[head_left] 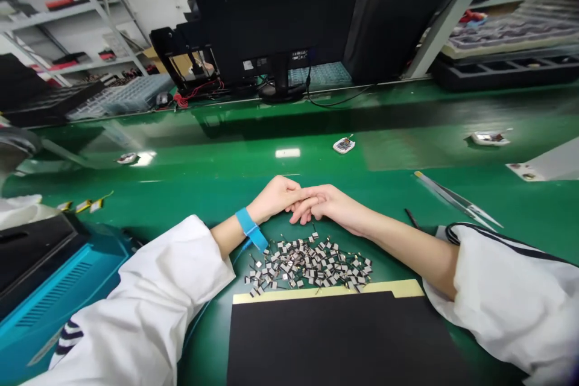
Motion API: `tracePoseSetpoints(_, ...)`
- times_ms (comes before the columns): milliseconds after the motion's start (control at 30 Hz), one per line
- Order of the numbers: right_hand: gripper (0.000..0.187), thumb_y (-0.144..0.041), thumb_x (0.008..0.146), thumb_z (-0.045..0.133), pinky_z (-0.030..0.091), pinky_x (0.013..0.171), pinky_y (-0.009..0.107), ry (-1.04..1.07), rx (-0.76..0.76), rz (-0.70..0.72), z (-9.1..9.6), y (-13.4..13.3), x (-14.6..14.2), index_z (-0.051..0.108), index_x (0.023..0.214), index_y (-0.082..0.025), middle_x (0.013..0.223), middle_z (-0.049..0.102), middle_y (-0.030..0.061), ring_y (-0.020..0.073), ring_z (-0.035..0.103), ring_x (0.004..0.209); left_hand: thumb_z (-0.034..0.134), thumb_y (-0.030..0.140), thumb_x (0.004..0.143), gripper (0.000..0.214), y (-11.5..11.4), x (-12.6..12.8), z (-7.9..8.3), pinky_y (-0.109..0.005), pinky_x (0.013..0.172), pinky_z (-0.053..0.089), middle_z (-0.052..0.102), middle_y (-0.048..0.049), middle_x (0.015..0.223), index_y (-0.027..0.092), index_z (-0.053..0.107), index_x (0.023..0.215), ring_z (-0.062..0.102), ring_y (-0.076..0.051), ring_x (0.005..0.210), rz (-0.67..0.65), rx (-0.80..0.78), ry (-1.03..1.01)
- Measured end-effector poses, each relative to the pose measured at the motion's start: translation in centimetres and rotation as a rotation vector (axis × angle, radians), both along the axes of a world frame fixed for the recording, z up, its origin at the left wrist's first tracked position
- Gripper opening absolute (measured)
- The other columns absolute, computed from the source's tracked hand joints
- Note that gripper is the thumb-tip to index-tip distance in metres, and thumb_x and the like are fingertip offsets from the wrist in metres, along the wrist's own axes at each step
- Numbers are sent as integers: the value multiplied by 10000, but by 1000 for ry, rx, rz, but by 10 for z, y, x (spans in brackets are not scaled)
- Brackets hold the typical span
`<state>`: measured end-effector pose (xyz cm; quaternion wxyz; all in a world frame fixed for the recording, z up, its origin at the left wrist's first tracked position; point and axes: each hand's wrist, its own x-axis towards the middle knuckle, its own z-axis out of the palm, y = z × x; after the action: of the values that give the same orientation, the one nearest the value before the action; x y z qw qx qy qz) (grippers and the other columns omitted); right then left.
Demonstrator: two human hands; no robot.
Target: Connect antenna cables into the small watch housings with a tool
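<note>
My left hand (275, 196) and my right hand (332, 205) meet above the green bench, their fingers overlapping and pressed together. Whatever sits between the fingers is hidden. A blue wrist strap (250, 228) circles my left wrist. Just below the hands lies a heap of several small grey components with thin black leads (312, 264). A black mat with a tan upper edge (335, 332) lies in front of the heap, nearest to me. Both arms wear white sleeves.
Tweezers (456, 199) lie to the right. A small white board (344, 145) and another (490, 138) sit farther back on the green belt (217, 163). A blue machine (54, 289) stands at the left. A black monitor (280, 12) stands behind.
</note>
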<state>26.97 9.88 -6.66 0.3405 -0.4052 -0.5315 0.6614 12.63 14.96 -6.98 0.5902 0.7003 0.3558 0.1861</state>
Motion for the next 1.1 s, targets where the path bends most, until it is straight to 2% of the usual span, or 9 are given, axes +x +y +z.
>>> tracePoseSetpoints(133, 304, -104, 462, 389, 387, 559, 225, 59, -10, -38, -1, -1, 2, 647, 622, -87, 694, 651, 85, 145, 548, 627, 555, 514, 729, 478, 0, -4, 5, -143, 427, 293, 569, -32, 507, 63, 562, 571, 411, -32, 436, -107, -61, -27)
tracePoseSetpoints(333, 247, -99, 496, 416, 362, 505, 209, 92, -68, -74, 2, -4, 5, 647, 583, -89, 646, 628, 80, 137, 544, 610, 571, 482, 742, 442, 3, -6, 6, -149, 481, 332, 609, -60, 601, 48, 602, 666, 451, -40, 497, -218, -216, -98)
tracePoseSetpoints(500, 192, -85, 495, 416, 365, 495, 202, 172, -78, -47, 2, -5, 7, 607, 485, -98, 620, 612, 87, 198, 586, 739, 571, 460, 757, 419, 5, -9, 5, -157, 504, 326, 629, -87, 685, 44, 613, 745, 464, -47, 545, -273, -309, -128)
tracePoseSetpoints(667, 261, -96, 503, 423, 367, 496, 222, 196, -79, -74, 1, -4, 9, 661, 611, -95, 536, 588, 64, 206, 586, 696, 584, 446, 755, 410, 5, -13, 6, -172, 522, 313, 629, -105, 749, 44, 613, 829, 446, -54, 570, -317, -371, -161)
tracePoseSetpoints(833, 323, -80, 481, 421, 365, 486, 231, 227, -112, -118, -1, -4, 9, 670, 686, -90, 442, 548, 27, 138, 515, 502, 546, 379, 805, 353, 9, -17, 7, -182, 526, 291, 610, -120, 868, 47, 618, 900, 410, -48, 588, -425, -376, -185)
tracePoseSetpoints(900, 346, -76, 483, 418, 372, 497, 225, 215, -129, -98, 0, -3, 10, 667, 722, -85, 499, 591, 39, 120, 499, 489, 559, 386, 793, 362, 11, -19, 5, -182, 533, 301, 608, -119, 876, 53, 614, 923, 432, -58, 613, -419, -381, -172)
tracePoseSetpoints(1000, 436, -64, 477, 397, 385, 547, 219, 148, -122, 4, 3, -1, 10, 659, 826, -70, 680, 656, 78, 121, 534, 577, 597, 399, 760, 373, 13, -20, 2, -174, 525, 309, 613, -91, 752, 48, 612, 886, 450, -61, 591, -344, -374, -137)
tracePoseSetpoints(1100, 541, -60, 469, 377, 362, 543, 208, 74, -102, 45, 4, 1, 12, 635, 945, -67, 774, 665, 95, 118, 538, 610, 564, 409, 782, 377, 12, -19, -1, -161, 506, 303, 617, -86, 723, 41, 609, 851, 448, -49, 560, -307, -336, -123)
